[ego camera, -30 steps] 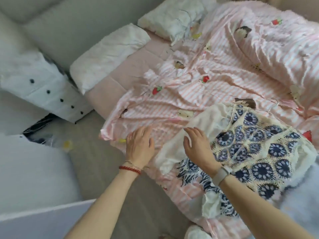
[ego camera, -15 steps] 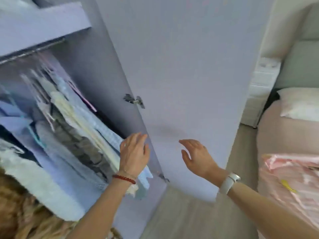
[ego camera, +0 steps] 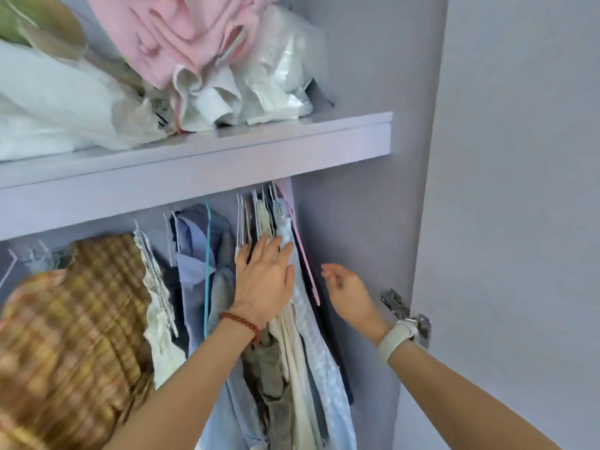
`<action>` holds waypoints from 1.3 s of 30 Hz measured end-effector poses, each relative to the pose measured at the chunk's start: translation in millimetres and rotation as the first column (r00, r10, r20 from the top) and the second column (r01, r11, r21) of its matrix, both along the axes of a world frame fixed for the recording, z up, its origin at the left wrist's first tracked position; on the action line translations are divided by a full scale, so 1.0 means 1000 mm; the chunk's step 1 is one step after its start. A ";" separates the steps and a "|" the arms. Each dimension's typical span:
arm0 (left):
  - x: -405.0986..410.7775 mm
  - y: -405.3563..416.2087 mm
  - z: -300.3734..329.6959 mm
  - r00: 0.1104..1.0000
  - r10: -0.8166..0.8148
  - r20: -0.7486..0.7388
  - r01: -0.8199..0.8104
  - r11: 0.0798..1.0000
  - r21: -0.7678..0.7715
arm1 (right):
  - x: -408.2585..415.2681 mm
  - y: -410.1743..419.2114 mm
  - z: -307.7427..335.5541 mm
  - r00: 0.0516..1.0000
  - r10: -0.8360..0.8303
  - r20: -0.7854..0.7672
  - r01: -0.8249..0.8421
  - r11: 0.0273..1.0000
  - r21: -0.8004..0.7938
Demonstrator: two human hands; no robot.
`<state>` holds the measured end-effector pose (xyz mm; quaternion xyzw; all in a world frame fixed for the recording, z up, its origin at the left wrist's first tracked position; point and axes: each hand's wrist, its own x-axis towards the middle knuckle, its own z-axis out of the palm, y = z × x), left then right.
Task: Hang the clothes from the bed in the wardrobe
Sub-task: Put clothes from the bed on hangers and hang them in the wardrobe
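Both hands are inside the open wardrobe, below the shelf. Left hand: fingers straight and together, palm flat against the hanging clothes at the right end of the row; it presses on them and grasps nothing. A red bead bracelet sits on that wrist. Right hand: released, fingers loosely curled, holding nothing, in the gap between the last garment and the wardrobe side wall; whether it touches either I cannot tell. A pale watch band is on that wrist.

Hanging clothes: long axis runs vertical, hanger hooks pointing up toward the underside of the shelf, hems down and out of view. The garments are packed edge-on, pale blue, cream and grey. A pink hanger lies against the rightmost garment, slanting down to the right. A teal hanger hangs further left, beside a blue shirt.

Far left: a yellow-orange plaid garment, blurred.

On the shelf: a pink fabric bundle on white cloth and crumpled clear plastic.

Right: wardrobe door open, metal hinge just beside the right wrist
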<state>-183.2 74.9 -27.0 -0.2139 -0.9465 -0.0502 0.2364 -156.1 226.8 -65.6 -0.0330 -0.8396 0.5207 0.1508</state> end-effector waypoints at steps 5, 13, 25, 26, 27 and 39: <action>-0.026 -0.004 -0.018 0.992 0.128 -0.008 -0.128 0.974 -0.188 | -0.051 -0.012 0.016 0.959 0.239 0.153 -0.148 0.881 -0.448; -0.028 -0.029 -0.025 0.992 0.126 -0.018 -0.127 0.974 -0.189 | -0.088 -0.008 0.017 0.977 -0.208 0.044 0.209 0.906 -0.369; -0.035 -0.028 -0.033 0.992 0.100 -0.070 -0.110 0.984 -0.140 | -0.048 0.022 0.005 0.944 -0.294 -0.151 0.231 0.915 -0.332; -0.035 -0.027 -0.033 0.993 0.102 -0.053 -0.109 0.984 -0.143 | -0.040 0.024 0.001 0.944 -0.294 -0.150 0.239 0.922 -0.306; -0.035 -0.026 -0.034 0.994 0.104 -0.039 -0.108 0.984 -0.143 | -0.029 0.025 -0.004 0.946 -0.291 -0.145 0.242 0.927 -0.286; 0.020 0.035 -0.038 0.879 -0.443 -0.178 0.477 0.794 0.377 | 0.143 0.062 -0.073 0.903 -0.420 -0.088 0.425 0.904 0.050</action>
